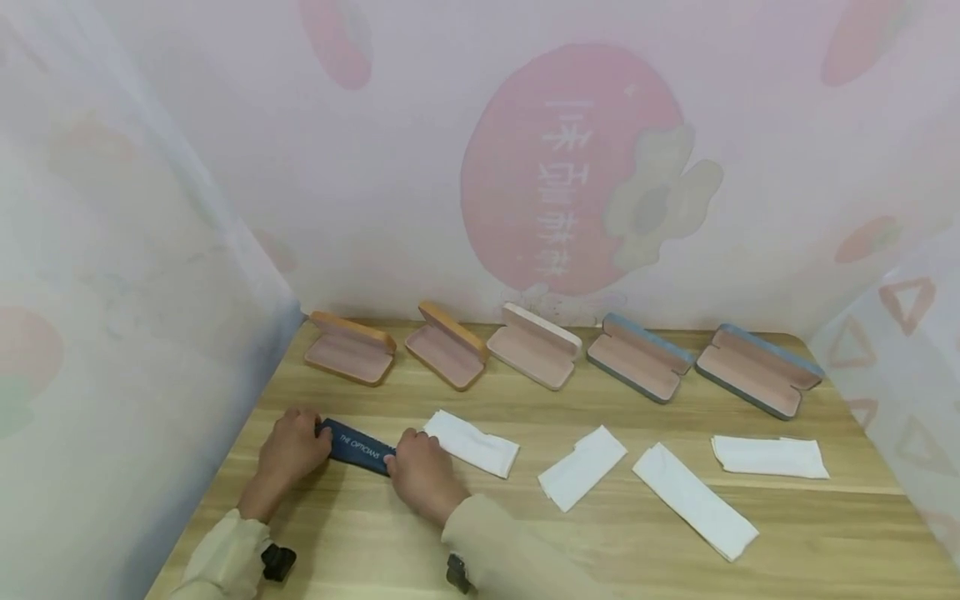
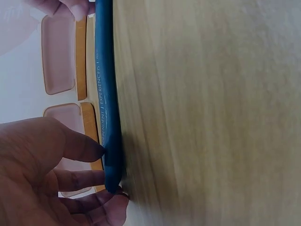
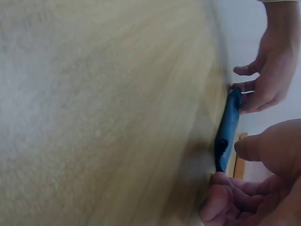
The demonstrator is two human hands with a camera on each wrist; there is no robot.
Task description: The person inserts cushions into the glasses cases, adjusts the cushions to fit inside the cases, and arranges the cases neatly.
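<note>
A folded dark blue cloth (image 1: 358,447) with white "THE OPTICIANS" lettering lies at the left of the wooden table. My left hand (image 1: 294,446) grips its left end, thumb on the near side and fingers at the far edge. At the cloth's other end is my right hand (image 1: 422,471), its thumb against the corner and its fingers around the edge. Seen edge-on in the left wrist view, the blue cloth (image 2: 107,94) is a thin folded strip, pinched by the left hand (image 2: 51,169). The right wrist view shows the right hand (image 3: 263,183) close at the near end.
Several white folded cloths, one of them (image 1: 472,444) just beyond my right hand, lie across the table. Opened glasses cases line the back: an orange case (image 1: 348,354) at left, another orange case (image 1: 444,357), a white case (image 1: 532,354), and two blue cases (image 1: 636,367).
</note>
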